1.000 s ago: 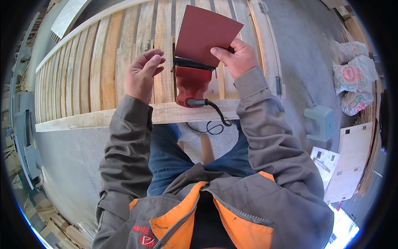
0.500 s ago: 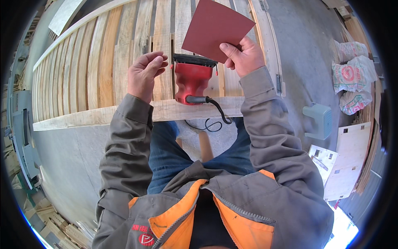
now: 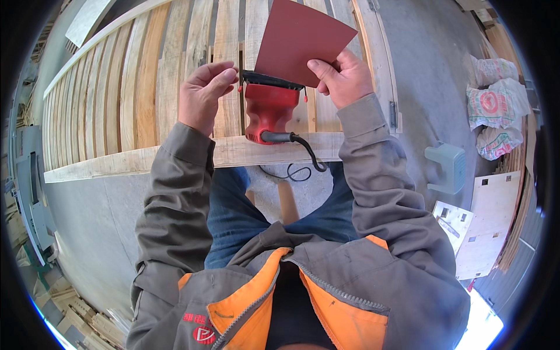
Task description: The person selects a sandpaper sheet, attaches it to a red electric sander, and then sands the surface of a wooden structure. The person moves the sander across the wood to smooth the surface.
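A red electric sander (image 3: 270, 109) lies on the slatted wooden frame, its black pad (image 3: 272, 80) at the far end and its cord end toward me. My right hand (image 3: 344, 79) pinches a square reddish-brown sheet of sandpaper (image 3: 303, 41) by its near right corner, thumb on top. The sheet's near edge reaches the pad, partly behind it; whether they touch I cannot tell. Beside the pad's left end is my left hand (image 3: 204, 93), fingers curled and thumb drawn to the index finger. Anything between those fingertips is too small to make out. Small red tips (image 3: 305, 98) show at the pad's ends.
The slatted frame (image 3: 140, 81) spans the far side, with a near rail (image 3: 105, 167) before my knees. A black power cord (image 3: 309, 153) drops off that rail. To the right are a grey-blue plastic stool (image 3: 448, 166), printed sacks (image 3: 496, 108) and leaning boards (image 3: 487, 227).
My left hand has risen slightly, its thumb moving up to the index finger beside the pad. The sandpaper has dipped a little toward the sander, which has tilted slightly.
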`<state>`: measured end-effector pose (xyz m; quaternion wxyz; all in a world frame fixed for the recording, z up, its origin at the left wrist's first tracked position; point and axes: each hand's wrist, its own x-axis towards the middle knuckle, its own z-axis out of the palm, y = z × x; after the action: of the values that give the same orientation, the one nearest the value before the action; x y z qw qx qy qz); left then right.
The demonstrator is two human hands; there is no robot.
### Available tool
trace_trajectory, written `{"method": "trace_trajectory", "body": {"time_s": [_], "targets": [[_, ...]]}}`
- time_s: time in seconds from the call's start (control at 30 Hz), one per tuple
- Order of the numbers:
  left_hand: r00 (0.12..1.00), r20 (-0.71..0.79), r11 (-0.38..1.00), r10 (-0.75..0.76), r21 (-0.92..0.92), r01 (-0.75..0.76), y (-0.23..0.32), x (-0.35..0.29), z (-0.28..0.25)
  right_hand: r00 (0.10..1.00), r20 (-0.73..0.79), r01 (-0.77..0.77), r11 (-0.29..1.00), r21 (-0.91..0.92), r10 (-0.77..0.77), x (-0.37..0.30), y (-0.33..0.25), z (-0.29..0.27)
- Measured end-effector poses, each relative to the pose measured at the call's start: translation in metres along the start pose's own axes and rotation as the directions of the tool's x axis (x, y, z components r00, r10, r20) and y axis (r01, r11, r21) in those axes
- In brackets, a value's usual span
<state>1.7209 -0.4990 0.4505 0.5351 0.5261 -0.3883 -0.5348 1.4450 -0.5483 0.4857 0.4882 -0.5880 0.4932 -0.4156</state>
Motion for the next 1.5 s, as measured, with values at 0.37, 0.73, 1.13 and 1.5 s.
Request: {"method": "trace_trajectory", "body": {"time_s": [0.37, 0.73, 1.13, 1.5], "targets": [[0.988, 0.117, 0.985, 0.102, 0.129, -0.117, 0.016, 0.016, 0.010, 0.993, 0.031, 0.116, 0.991, -0.062, -0.114, 0.004, 0.016, 0.002], [0.966, 0.257, 0.948, -0.005, 0.308, -0.077, 0.025, 0.032, 0.017, 0.982, 0.091, 0.183, 0.941, -0.284, -0.163, -0.004, 0.008, 0.000], [0.951, 0.303, 0.928, 0.064, 0.334, -0.169, 0.019, 0.036, 0.005, 0.960, 0.171, 0.259, 0.930, -0.261, -0.220, 0.001, 0.011, 0.002], [0.940, 0.326, 0.867, 0.098, 0.435, -0.241, 0.024, 0.037, 0.004, 0.976, 0.218, 0.044, 0.959, -0.280, 0.019, -0.002, 0.004, -0.013]]}}
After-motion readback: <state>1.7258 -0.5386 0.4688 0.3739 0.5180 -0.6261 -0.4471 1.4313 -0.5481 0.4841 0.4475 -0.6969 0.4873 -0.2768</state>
